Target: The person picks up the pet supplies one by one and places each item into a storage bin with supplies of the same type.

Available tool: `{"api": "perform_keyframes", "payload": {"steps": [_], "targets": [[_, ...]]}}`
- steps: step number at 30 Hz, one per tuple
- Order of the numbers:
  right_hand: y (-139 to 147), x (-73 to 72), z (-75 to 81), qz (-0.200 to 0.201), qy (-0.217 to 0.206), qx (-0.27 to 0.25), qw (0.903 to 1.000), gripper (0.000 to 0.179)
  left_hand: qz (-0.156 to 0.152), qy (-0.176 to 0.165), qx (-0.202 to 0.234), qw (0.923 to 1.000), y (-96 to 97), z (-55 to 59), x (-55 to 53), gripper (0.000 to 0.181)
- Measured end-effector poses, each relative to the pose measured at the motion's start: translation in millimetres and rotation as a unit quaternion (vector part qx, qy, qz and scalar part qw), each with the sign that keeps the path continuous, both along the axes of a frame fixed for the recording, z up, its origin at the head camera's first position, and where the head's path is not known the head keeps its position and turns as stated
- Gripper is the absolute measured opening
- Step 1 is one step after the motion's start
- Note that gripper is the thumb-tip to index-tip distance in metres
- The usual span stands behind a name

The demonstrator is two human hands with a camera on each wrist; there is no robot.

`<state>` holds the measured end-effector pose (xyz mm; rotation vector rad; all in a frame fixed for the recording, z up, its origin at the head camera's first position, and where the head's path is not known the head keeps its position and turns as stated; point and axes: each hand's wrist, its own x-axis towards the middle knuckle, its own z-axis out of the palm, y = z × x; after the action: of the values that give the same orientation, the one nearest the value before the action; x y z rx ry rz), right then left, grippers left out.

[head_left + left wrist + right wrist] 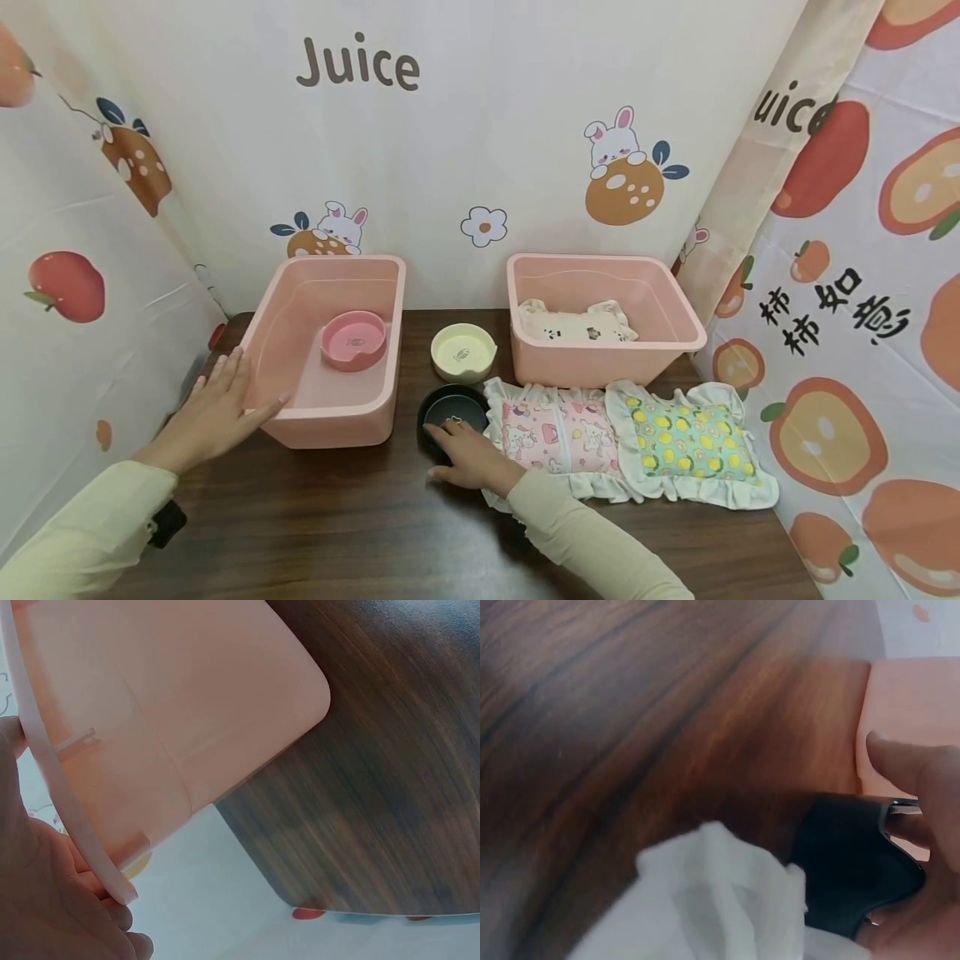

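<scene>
My left hand (213, 408) rests on the left rim of a pink plastic bin (322, 429), its fingers extended; the left wrist view shows that rim against the hand. Inside this bin sits a dark pink pet bowl (352, 342) with a fish-bone print. My right hand (468, 454) reaches over a black bowl (438, 408), its fingers inside the rim. In the right wrist view the thumb (900, 761) stands apart from the black bowl's wall (847, 862). A pale yellow bowl (463, 354) stands just behind the black one.
Right of the black bowl lie a pink frilled pillow (532, 437) and a green lemon-print pillow (697, 442). Behind them a second pink bin (577, 362) holds a cream pillow (581, 325). Printed curtains surround the dark wooden table (360, 533) at the back and sides.
</scene>
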<state>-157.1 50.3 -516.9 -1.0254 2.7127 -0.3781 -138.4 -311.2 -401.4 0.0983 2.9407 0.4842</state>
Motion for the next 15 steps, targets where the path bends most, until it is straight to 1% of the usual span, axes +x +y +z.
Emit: {"api": "perform_keyframes", "payload": {"steps": [9,15], "targets": [[-8.4,-0.2,-14.4,-0.035,0.050,-0.027,0.9978,0.060,-0.002,0.004,0.001,1.0000,0.4,0.6,0.3,0.101],[-8.2,-0.4,-19.5,-0.032,0.085,-0.042,0.9949,0.057,-0.008,0.007,-0.001,0.9999,-0.6,0.1,0.6,0.100]]}}
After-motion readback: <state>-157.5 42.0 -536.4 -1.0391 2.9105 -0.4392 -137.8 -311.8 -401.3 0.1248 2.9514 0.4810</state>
